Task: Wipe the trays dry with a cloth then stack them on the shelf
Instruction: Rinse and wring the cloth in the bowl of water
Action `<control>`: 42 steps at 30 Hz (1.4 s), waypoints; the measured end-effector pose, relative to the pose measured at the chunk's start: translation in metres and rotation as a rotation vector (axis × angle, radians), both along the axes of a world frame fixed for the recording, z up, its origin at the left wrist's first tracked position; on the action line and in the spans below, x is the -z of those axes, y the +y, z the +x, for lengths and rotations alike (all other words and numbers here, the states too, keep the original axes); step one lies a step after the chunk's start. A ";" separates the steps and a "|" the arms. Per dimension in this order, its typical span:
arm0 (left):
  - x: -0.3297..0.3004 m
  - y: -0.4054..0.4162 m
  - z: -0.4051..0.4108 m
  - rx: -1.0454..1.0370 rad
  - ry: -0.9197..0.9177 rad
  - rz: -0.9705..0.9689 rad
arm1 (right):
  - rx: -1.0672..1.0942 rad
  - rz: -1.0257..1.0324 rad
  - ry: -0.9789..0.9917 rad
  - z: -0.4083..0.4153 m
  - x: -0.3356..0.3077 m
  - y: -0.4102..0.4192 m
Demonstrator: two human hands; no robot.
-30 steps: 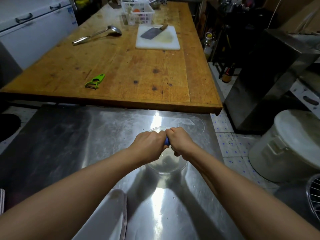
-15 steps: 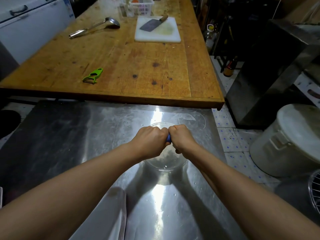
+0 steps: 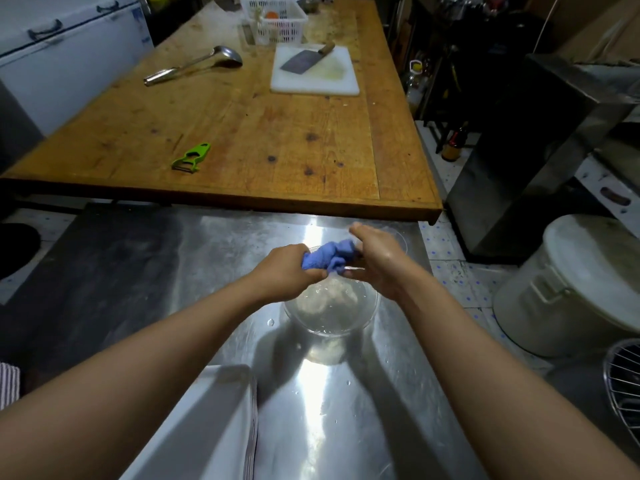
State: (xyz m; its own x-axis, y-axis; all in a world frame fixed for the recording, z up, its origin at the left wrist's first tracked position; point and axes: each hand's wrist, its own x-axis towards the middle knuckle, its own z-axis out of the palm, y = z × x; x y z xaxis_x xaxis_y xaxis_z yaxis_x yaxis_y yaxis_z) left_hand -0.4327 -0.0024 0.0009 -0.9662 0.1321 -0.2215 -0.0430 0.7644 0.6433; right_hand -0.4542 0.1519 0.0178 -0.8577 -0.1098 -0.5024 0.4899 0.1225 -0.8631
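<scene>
A steel surface [image 3: 207,258] runs up to the near edge of a long wooden table [image 3: 263,140], with tiled floor and a white lidded bin [image 3: 571,289] off to the right. Over the steel, the blue cloth [image 3: 327,259] is bunched between both hands: the left hand [image 3: 284,271] has a clenched grip on its left end, fingers curled round the fabric, while the right hand [image 3: 374,261] holds the right end (its fingers look partly loosened, though motion blur makes this hard to judge). Directly beneath the cloth sits a clear bowl [image 3: 332,310]; its far rim is hidden by the hands. The stack of trays [image 3: 221,420] lies at the bottom of the view, near the left forearm, and is cut off by the lower edge. Water droplets dot the steel around the bowl. On the wood, well apart from the hands, lie a green peeler [image 3: 192,157], a ladle [image 3: 194,65] and a cleaver [image 3: 304,58] on a white cutting board [image 3: 315,81].
</scene>
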 end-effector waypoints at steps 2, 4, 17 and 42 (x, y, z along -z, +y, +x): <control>0.001 -0.002 0.005 -0.091 -0.085 0.087 | -0.108 0.189 -0.074 0.007 0.007 0.000; 0.001 -0.004 0.009 -0.142 -0.113 0.109 | -0.120 0.370 -0.022 0.011 0.013 0.000; -0.018 0.005 0.030 -0.248 -0.347 0.487 | 0.336 -0.056 0.107 0.040 0.001 -0.010; -0.103 0.008 0.152 0.074 -0.280 0.780 | 0.122 0.289 0.403 0.169 -0.105 0.022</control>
State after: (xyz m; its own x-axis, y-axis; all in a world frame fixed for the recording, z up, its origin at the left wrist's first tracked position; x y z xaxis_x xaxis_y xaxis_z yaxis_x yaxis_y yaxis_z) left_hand -0.2804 0.0053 0.1037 -0.8719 0.4081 -0.2707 -0.2470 0.1108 0.9627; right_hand -0.2852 0.1737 0.1229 -0.9874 0.0980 -0.1245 0.1511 0.3468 -0.9257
